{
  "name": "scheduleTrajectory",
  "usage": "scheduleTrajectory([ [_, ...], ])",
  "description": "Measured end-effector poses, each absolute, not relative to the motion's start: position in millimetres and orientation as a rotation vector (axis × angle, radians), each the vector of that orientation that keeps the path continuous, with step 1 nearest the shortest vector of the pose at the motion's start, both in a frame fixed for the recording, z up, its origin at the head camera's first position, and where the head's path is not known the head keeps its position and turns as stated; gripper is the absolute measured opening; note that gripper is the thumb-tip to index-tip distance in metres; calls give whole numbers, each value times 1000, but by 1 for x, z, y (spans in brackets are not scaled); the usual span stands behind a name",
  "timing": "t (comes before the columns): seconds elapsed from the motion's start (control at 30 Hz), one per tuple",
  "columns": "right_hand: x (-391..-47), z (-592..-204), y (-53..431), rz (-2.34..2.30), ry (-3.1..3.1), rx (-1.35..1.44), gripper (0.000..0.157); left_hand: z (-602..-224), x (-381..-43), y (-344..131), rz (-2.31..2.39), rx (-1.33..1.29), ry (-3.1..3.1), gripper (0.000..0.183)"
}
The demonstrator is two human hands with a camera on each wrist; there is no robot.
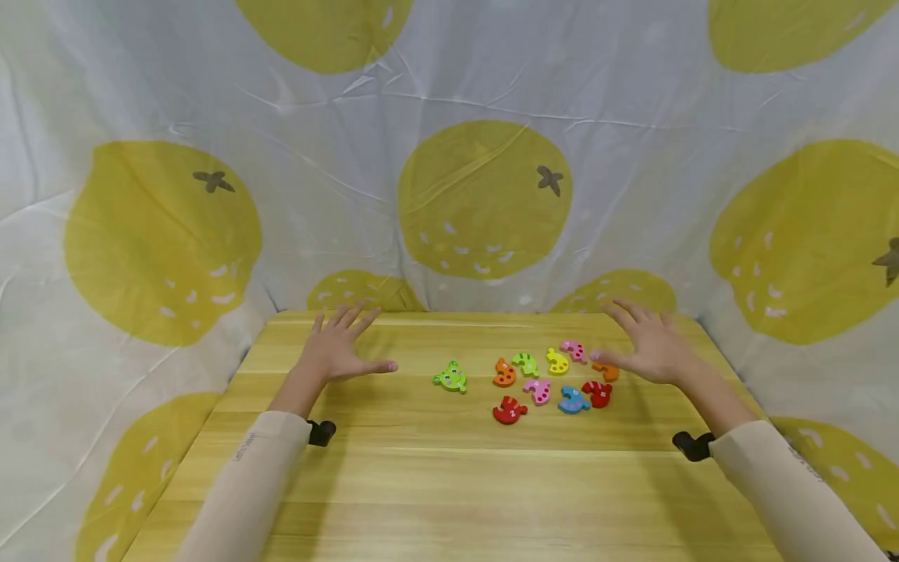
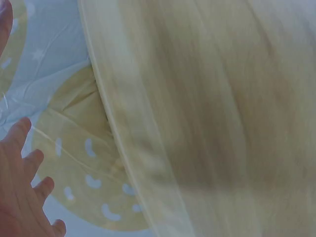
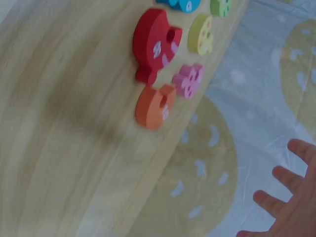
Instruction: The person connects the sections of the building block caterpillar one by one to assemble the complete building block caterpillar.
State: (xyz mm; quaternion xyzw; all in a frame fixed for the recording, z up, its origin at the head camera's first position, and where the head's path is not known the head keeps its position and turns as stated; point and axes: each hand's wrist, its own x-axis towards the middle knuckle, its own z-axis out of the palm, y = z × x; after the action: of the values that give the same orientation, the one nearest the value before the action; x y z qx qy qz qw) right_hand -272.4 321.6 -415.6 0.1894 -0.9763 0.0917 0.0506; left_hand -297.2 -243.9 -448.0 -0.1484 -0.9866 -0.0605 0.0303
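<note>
My left hand (image 1: 335, 351) is held over the left of the table with fingers spread, holding nothing. To its right lies a green puzzle piece with a face (image 1: 450, 378). My right hand (image 1: 653, 347), also spread and without anything in it, hovers at the right, its thumb overlapping an orange piece (image 1: 607, 371) in the head view. Scattered left of it are several curved, numbered puzzle pieces, among them a dark red one (image 1: 597, 393), a blue one (image 1: 574, 400), a yellow one (image 1: 557, 362) and a red one (image 1: 509, 410). The right wrist view shows the orange piece (image 3: 154, 108) close up.
The pieces lie on a light wooden table (image 1: 449, 492). Behind and beside it hangs a white cloth (image 1: 337, 187) printed with large yellow fruit. A black wrist mount (image 1: 321, 433) sticks out by the left sleeve, and another black mount (image 1: 693, 446) by the right one.
</note>
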Motion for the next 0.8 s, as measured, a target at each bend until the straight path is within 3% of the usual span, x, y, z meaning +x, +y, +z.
scheduleTrajectory([
  [0.47, -246, -454, 280, 602, -2906, 603, 86, -486, -289, -202, -456, -588, -2929, 107],
  [0.8, -228, -484, 251, 716, -2896, 616, 77, -502, -278, -171, -634, -581, -2934, 84],
])
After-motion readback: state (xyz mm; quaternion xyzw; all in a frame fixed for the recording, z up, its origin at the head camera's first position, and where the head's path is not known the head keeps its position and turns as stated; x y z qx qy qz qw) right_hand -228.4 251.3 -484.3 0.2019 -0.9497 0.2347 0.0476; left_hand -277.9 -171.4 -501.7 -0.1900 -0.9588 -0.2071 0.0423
